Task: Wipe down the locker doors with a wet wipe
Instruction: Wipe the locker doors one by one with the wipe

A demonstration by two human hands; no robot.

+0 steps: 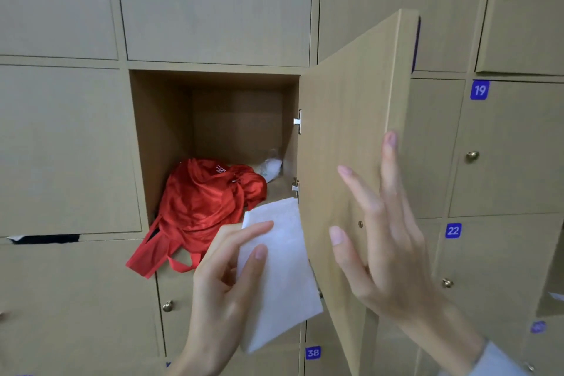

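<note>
Locker door (351, 137) hangs open on a wall of tan wooden lockers (213, 9).
Left hand (222, 290) pinches the white wet wipe (280, 278) before the compartment; right hand (387, 241), fingers spread, lies by the door's inner face. Red bag (201, 207) spills out.

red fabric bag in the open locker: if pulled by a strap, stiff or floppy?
Probably floppy: the red fabric bag lies crumpled, its straps drooping over the locker's front edge. Likely light, since the thin cloth sags flat. It should drag, not roll.
</note>
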